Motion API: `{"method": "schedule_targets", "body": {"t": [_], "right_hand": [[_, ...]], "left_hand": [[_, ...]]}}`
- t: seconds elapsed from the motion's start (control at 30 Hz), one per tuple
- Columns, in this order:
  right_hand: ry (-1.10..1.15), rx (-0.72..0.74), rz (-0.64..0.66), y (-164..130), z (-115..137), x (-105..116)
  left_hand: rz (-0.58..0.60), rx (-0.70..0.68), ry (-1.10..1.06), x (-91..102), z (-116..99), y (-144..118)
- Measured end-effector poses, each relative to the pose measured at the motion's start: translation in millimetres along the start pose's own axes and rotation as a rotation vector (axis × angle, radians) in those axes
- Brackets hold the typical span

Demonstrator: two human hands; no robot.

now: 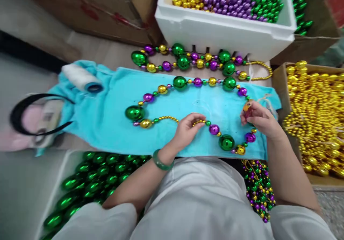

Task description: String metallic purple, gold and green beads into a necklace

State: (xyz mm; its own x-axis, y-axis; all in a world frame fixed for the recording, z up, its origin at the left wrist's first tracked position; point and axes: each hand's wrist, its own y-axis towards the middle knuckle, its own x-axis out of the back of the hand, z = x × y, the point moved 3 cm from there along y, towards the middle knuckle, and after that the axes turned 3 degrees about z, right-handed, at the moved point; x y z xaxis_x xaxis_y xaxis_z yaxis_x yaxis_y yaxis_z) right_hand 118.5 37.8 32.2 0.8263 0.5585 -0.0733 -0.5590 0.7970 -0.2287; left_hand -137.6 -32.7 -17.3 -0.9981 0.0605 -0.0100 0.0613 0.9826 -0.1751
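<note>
A bead necklace (197, 82) of green, purple and gold beads lies in a loop on the turquoise cloth (113, 107). My left hand (189, 130) is closed around its strand of small gold beads, near the front edge. At the right side of the loop, my right hand (259, 120) grips a small red object (247, 111) with an orange-yellow top; its kind is unclear. That hand covers part of the necklace. Fine white thread (202, 105) lies inside the loop. Behind the cloth rests a second bead necklace (200, 63), tied with white thread at its right end.
A white foam box (225, 28) of gold, purple and green beads stands behind. Right is a cardboard box (292, 145) with gold bead strings. Large green beads (94, 186) fill a container at front left. A thread spool (80, 78) and black band (18, 116) lie left.
</note>
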Motion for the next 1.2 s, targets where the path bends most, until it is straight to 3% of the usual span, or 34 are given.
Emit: {"method": "schedule_targets", "body": {"t": [0.2,0.37,0.5,0.73,0.83,1.0,1.1,1.2], "right_hand": [[-0.083,-0.023,0.202,41,-12,-49],[-0.201,-0.15,0.227,61,-13,-61],[-0.229,-0.094,0.261,74,-10,-64],[0.08,-0.191,0.246,76,-29,-81],[0.218,-0.228,0.151,63,-42,-101],[0.325,-0.192,0.013,44,-58,-135],[0.217,-0.139,-0.016,45,-58,-130],[0.004,-0.085,-0.002,53,-50,-108]], "left_hand": [[0.015,0.01,-0.225,-0.2,5,-4],[0.012,0.013,-0.304,2.5,3,-4],[0.038,0.004,-0.365,5.7,-3,-2],[0.027,0.105,-0.481,20.1,3,6],[0.003,0.135,-0.491,30.8,1,9],[0.135,0.197,-0.472,43.3,-9,9],[0.167,0.22,-0.45,44.9,-10,8],[0.148,0.212,-0.429,41.1,-9,8]]}}
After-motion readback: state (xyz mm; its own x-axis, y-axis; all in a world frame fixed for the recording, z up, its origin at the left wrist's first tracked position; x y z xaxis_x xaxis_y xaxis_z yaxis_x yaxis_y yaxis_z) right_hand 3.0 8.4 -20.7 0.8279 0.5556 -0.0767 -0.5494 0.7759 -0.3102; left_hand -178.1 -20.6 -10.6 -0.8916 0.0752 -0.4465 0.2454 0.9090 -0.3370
